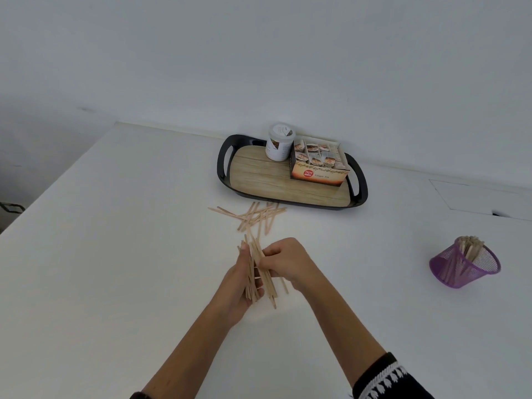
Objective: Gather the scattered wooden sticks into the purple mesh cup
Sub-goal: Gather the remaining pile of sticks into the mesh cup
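A black patterned sleeve (387,378) leads to the right hand (288,262), pinching a bundle of wooden sticks (259,272) cradled in the left hand's (240,279) curled fingers. Square the ends before carrying them right to the purple mesh cup (463,264); loose sticks (256,216) remain beside the tray (290,180).

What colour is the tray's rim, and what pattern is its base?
The tray has a black rim and a light wood-grain base, seen in the head view.

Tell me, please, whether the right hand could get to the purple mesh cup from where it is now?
Probably yes: bare table lies between the right hand and the purple mesh cup, though that hand is holding the stick bundle.
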